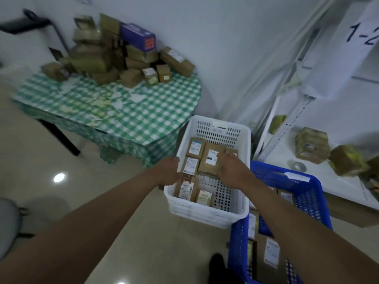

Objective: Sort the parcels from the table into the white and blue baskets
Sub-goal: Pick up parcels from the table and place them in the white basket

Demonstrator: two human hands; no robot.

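Cardboard parcels, plastic baskets and a cloth-covered table on a glossy floor.

The parcels [131, 77] are matt brown cardboard with white paper labels. The white basket [209, 216] and blue basket [238, 253] are smooth moulded plastic with perforated walls. The table [131, 111] wears a green-and-white checked cloth. The pale floor [82, 181] is polished and reflects a lamp.

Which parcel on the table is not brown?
The purple box, high in the pile at the back of the table. Every other parcel there is brown cardboard.
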